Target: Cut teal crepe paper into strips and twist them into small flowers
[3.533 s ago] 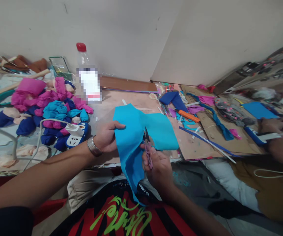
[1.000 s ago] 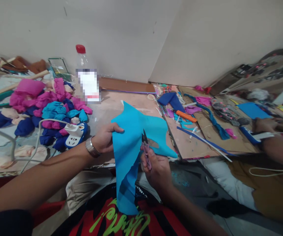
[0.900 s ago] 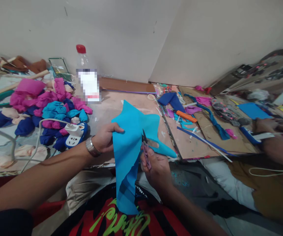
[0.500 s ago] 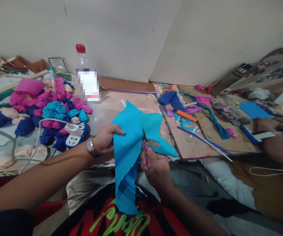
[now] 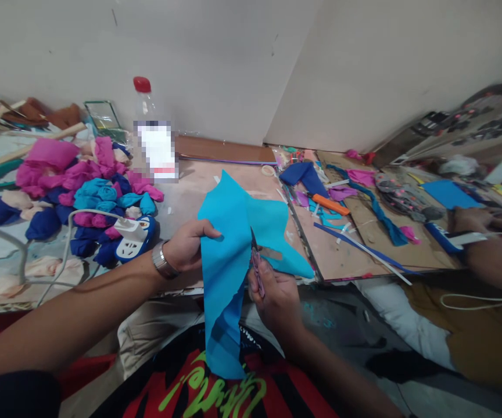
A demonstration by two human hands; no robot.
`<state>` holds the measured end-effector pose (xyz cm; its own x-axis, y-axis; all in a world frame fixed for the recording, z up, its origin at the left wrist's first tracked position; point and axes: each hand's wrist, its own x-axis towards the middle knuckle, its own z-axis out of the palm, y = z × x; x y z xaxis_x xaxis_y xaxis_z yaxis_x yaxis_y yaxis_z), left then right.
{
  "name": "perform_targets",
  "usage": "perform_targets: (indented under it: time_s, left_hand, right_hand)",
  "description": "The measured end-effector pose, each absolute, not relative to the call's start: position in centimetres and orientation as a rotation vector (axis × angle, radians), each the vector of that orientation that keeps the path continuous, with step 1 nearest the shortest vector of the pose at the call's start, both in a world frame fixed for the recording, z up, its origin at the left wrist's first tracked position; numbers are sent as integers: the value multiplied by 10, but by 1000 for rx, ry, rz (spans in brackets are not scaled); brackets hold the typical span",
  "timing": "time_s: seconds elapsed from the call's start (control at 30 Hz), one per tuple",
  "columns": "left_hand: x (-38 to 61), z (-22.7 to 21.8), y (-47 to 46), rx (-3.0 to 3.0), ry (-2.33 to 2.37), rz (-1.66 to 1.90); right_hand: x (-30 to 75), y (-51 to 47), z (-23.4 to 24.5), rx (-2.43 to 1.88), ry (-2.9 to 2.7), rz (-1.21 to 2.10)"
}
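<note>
A bright blue sheet [image 5: 227, 255], cloth or crepe paper, hangs over the table's front edge and down to my lap. My left hand [image 5: 191, 244] pinches its left edge, thumb on top and fingers behind it. In my right hand [image 5: 277, 296] is a pair of small pink-handled thread snips [image 5: 257, 273], blades pointing up into the sheet at a cut edge. To the right of the blades, the partly cut-off piece of the sheet [image 5: 271, 220] spreads over the tabletop.
Left lies a heap of pink, blue and cream fabric bundles [image 5: 59, 174] beside a power strip [image 5: 135, 238]. Behind stand a red-capped bottle [image 5: 142, 87] and a blurred-out phone [image 5: 159, 151]. An orange cutter [image 5: 330, 205] and scraps lie right, near another person's arm [image 5: 499, 261].
The snips' blades have closed somewhat on the blue sheet and sit slightly lower. My left hand keeps its hold in nearly the same place.
</note>
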<state>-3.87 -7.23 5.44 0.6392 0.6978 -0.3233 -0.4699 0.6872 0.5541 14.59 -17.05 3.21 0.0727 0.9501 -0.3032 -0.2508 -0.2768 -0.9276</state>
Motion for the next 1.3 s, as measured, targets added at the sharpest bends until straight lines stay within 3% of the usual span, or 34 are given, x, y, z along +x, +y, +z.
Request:
perform_targets:
  time_s: [1.3]
  left_hand:
    - [-42,57,-67,380,474,718]
  right_hand:
    - [147,-175,33,-1245,-827,1446]
